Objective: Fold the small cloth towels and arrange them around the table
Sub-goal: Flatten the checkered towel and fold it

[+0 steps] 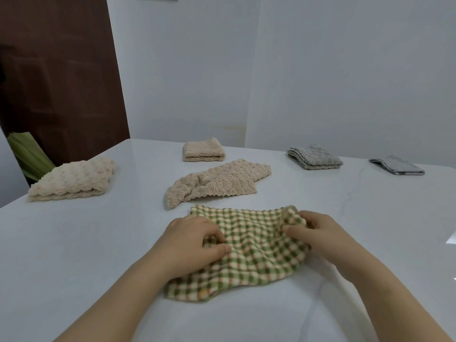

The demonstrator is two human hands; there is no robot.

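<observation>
Right now both hands are on the green checked towel [249,253], low centre of frame on the white table [74,243]: left hand [195,240] pinching its left side, right hand [318,233] gripping the bunched right corner.

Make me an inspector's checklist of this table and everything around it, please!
Surface: white table, glossy.
Job's things: green checked towel rumpled in front; loose beige towel unfolded behind it; large folded beige towel left; small folded beige towel far middle; folded grey towel and second grey towel far right.
Clutter: nothing seen.
Grippers: left hand and right hand both grip the checked towel.
Cables: nothing seen.
Surroundings: white walls, brown door, green object beside it.
</observation>
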